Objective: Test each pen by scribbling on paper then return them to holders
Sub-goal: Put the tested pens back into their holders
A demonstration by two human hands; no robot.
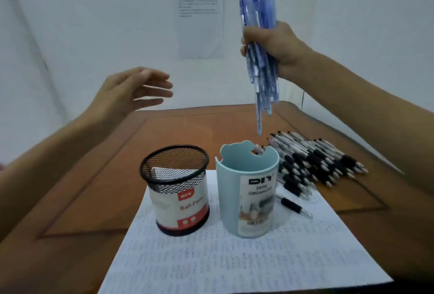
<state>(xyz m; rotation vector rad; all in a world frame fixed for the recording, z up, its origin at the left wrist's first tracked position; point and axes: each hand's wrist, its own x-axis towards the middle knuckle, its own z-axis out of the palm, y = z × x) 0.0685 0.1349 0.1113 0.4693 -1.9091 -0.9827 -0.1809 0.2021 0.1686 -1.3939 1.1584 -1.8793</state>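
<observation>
Your right grip was closed around a bundle of blue pens, held high and pointing down above the blue holder. Your left grip hung wide and empty in the air, fingers straight. The blue holder stood just beside the mesh holder, both on the paper on the desk. A pile of black pens lay behind the blue holder, and a single black pen lay apart on the paper.

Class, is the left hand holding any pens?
No, the left hand is open and empty; the right hand grips the blue pens.
</observation>
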